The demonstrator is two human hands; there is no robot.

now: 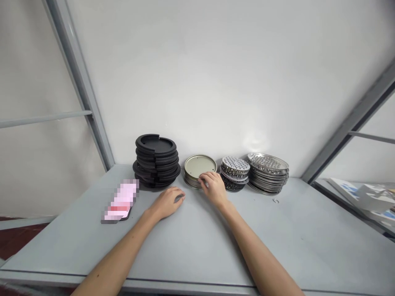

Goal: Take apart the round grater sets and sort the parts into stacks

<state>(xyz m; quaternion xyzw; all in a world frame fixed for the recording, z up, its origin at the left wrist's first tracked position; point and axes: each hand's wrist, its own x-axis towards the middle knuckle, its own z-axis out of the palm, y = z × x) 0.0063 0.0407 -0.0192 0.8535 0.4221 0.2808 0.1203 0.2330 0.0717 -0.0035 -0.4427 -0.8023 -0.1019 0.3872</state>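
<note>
My left hand (pixel 168 203) rests on the grey tabletop, just in front of a stack of black round plates (pixel 156 162). Its fingers curl loosely, with a gap between thumb and fingers and nothing seen in it. At the near right rim of a stack of shallow, pale metal round lids (pixel 199 164) is my right hand (pixel 214 188). Its thumb and fingers are apart over the rim; whether they touch the top lid is hard to make out. The hand hides part of that stack's side.
Right of the lids stand a small stack of perforated metal discs (pixel 235 163) and a wider stack of perforated metal discs (pixel 268 174). A small ring-like piece (pixel 275 201) lies in front. A blurred phone (pixel 123 201) is at left. Grey metal posts (pixel 83 82) flank the table (pixel 185 255).
</note>
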